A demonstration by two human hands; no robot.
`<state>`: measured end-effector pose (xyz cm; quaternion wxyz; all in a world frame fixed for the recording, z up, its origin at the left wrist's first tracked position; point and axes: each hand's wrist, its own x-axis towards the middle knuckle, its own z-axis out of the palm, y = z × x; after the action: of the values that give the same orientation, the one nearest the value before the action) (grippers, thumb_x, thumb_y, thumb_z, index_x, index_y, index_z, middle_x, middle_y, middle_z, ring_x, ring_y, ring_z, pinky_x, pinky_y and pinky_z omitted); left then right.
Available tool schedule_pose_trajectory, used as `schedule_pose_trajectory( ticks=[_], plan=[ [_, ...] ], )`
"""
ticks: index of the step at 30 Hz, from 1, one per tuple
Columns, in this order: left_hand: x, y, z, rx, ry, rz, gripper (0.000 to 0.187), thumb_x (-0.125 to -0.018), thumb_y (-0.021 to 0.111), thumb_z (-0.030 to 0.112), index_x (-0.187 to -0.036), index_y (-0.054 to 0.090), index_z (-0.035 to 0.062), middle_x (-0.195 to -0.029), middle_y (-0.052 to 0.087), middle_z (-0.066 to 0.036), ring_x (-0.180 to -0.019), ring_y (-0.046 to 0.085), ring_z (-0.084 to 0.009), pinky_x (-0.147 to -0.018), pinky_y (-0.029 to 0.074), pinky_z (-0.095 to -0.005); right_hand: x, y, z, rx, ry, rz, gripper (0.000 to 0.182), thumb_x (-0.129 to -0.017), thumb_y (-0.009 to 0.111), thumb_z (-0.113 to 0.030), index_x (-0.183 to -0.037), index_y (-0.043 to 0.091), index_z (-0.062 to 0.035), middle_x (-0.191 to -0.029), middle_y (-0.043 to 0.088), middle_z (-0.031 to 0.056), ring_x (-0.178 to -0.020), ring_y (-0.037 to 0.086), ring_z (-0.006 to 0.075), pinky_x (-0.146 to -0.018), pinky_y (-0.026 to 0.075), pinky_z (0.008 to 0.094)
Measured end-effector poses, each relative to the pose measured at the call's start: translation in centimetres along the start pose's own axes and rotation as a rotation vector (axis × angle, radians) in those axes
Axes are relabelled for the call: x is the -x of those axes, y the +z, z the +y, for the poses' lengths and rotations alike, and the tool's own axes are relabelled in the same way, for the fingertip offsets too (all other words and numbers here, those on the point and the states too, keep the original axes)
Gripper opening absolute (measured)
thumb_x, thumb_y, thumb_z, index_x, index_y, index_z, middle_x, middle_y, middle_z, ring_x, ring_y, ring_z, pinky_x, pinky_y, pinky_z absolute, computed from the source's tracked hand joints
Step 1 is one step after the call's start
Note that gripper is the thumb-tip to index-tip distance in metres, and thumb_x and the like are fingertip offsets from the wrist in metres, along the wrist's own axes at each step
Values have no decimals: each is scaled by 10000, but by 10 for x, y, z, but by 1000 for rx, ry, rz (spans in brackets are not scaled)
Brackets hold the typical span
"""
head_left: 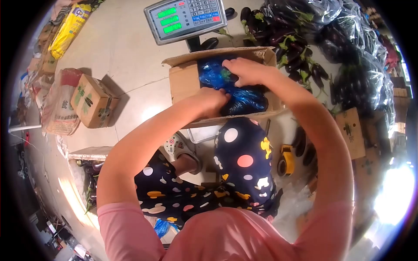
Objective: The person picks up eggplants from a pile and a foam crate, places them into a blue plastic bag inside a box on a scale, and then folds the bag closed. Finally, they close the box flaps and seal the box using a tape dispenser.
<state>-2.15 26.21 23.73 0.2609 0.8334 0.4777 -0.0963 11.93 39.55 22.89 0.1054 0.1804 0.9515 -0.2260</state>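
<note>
An open cardboard box (183, 82) holds blue plastic liner (244, 98). Left hand (213, 102) and right hand (246, 71) press flat on it, fingers narrow. Scale (185, 18) at twelve o'clock; eggplants (291, 48) at two, on pale floor (126, 48).

Scale (185, 18) behind box (183, 80), eggplants (296, 48) to its right

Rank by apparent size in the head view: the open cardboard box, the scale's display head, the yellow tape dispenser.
1. Open cardboard box
2. Scale's display head, though farther away, so unsure
3. Yellow tape dispenser
</note>
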Motion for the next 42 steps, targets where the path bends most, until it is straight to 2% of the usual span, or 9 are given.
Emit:
schedule_pose_trajectory(
  ticks=[7,12,17,20,24,27,33,37,42],
  plan=[
    [-3,4,0,74,-34,-13,467,-705,675,234,-1117,547,55,-1028,598,-156,-870,610,-336,-742,496,-405,-7,20,4,90,-39,-74,635,-591,740,-82,-1143,438,2,-1066,541,179,-1044,504,352,-872,427,410],
    [27,-3,-20,199,95,478,303,-759,646,150,-1039,576,58,-914,594,-109,-857,581,-302,-736,491,-386,-5,8,-21,287,127,-157,416,-750,659,-128,-1116,478,-52,-1089,562,175,-1005,574,320,-815,487,416],
    [77,3,-60,38,280,391,460,-747,647,72,-1192,534,86,-1246,495,-128,-1198,430,-296,-974,402,-359,60,-30,-57,-46,59,411,421,-791,608,-109,-1182,467,-43,-1151,531,140,-1056,518,338,-884,445,400],
    [76,15,-65,197,265,479,496,-755,591,31,-1239,502,89,-1295,443,-158,-1184,438,-325,-904,441,-373,98,-34,-70,18,142,653,471,-807,597,-125,-1241,435,-41,-1243,431,168,-1146,416,356,-964,379,409],
    [62,4,-36,519,46,580,502,-733,559,-20,-1228,497,36,-1309,424,-169,-1204,407,-326,-942,415,-369,130,-14,-74,-287,389,565,693,-817,652,-223,-1372,284,-32,-1410,302,198,-1310,292,337,-1047,301,384],
    [48,28,-60,87,141,478,427,-737,547,-18,-1162,551,24,-1283,453,-174,-1206,403,-321,-931,425,-362,135,-14,-74,-774,291,439,834,-789,688,-208,-1424,177,-32,-1450,261,170,-1329,280,275,-1037,312,390],
    [35,25,-78,-60,257,383,266,-763,601,107,-1019,645,48,-1108,567,-141,-1179,431,-327,-1025,326,-435,109,-17,-74,-501,170,26,702,-814,659,-192,-1367,290,34,-1266,510,170,-1131,520,223,-907,419,331],
    [30,20,-90,175,293,387,226,-762,606,74,-981,660,61,-1091,584,-141,-1170,458,-319,-1008,351,-415,93,21,-50,-196,243,284,601,-779,638,-451,-1214,509,-57,-1055,567,180,-1038,525,361,-891,409,396],
    [36,-21,-87,758,46,236,293,-787,427,-104,-928,659,6,-1050,616,-159,-1058,553,-244,-902,439,-322,68,59,-23,-51,210,554,521,-736,667,-423,-1140,523,-126,-949,515,72,-897,503,260,-887,301,365]
  ],
)
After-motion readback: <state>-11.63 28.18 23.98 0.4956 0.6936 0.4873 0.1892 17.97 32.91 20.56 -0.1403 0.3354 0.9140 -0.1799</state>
